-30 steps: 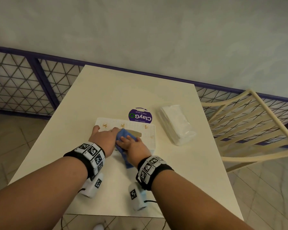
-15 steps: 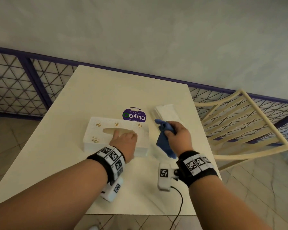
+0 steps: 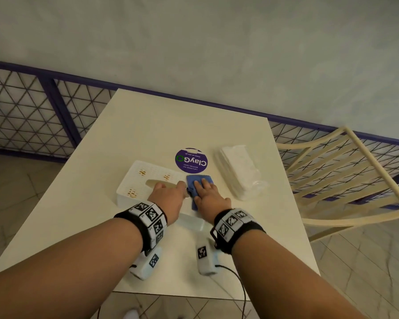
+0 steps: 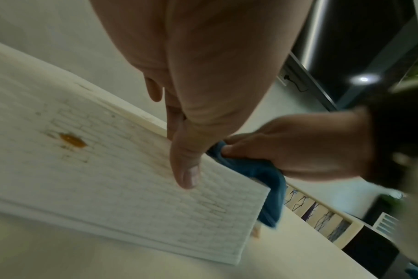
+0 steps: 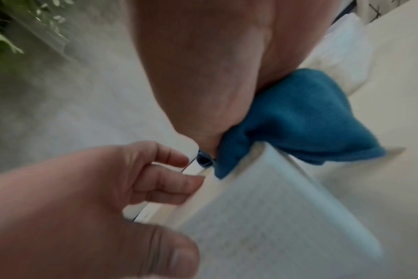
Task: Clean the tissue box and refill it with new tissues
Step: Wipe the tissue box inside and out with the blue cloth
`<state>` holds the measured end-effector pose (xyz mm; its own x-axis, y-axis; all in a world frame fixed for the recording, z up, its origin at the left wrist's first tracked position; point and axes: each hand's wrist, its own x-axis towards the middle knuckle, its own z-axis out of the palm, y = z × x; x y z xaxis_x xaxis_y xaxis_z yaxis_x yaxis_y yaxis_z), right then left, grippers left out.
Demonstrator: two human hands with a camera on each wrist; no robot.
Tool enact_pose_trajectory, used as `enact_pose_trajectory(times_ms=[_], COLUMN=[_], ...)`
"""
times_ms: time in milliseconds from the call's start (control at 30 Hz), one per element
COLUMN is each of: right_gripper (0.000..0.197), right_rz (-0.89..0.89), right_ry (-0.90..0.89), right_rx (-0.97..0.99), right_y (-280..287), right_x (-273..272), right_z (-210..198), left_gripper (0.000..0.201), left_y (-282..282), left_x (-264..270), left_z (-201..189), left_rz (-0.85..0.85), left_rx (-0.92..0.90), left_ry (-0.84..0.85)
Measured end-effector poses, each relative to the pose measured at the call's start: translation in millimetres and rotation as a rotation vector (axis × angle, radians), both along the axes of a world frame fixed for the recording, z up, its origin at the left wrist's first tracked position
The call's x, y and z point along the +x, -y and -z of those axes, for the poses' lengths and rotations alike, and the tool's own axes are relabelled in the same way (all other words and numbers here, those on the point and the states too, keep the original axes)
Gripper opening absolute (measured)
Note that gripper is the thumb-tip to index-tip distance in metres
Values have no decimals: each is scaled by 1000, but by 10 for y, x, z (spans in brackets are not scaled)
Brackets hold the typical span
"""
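here the left hand point(image 3: 168, 199) clasps the white tissue box point(image 3: 136, 180) at the centre of the table point(image 3: 148, 125) while the right hand point(image 3: 209, 195), fingers point(image 3: 204, 183) flat, presses a blue cloth point(image 3: 192, 180) onto its 3 o'clock end.

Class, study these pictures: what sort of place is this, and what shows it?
Probably a canteen or café dining area: a cream table with a purple ClayGo sticker and tissue box, a slatted chair beside it.

Left hand point(image 3: 168, 200), right hand point(image 3: 211, 195) and forearms point(image 3: 62, 261) bare; black wrist straps point(image 3: 144, 231) tiled with black-and-white marker squares point(image 3: 152, 214); white marker-tagged camera pod point(image 3: 148, 264) under each wrist; thin black cable point(image 3: 245, 298) off right pod.
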<state>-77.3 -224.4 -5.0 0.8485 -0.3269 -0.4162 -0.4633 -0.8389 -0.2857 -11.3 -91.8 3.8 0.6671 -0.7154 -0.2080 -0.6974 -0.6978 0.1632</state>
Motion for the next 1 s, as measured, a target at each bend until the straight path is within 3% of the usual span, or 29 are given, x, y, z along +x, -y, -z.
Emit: enact_pose_trajectory(times_ms=[100, 300, 533, 633, 767, 900, 967, 1000], right_gripper=[54, 52, 54, 56, 46, 35, 32, 31], right_rz=[-18, -166, -39, -100, -130, 119, 306, 388], right_ry=[-79, -62, -30, -46, 76, 201, 337, 386], right_rx=[-43, -39, -76, -46, 48, 252, 249, 239], right_y=[-8, -174, 38, -72, -136, 69, 258, 346], right_x=[156, -190, 270, 89, -259, -465, -558, -599], right_z=[-22, 46, 94, 74, -39, -379, -473, -502], left_gripper=[57, 58, 62, 61, 55, 53, 43, 39], left_y=[17, -24, -8, -23, -40, -98, -188, -256], left_x=[-34, -35, -2, -33, -54, 34, 105, 144], left_z=[-47, 10, -32, -28, 11, -16, -68, -99], left_rz=[-15, -69, -29, -76, -79, 69, 172, 254], left_rx=[6, -32, -12, -17, -25, 0, 115, 162], left_ry=[14, -38, -23, -48, -79, -100, -101, -24])
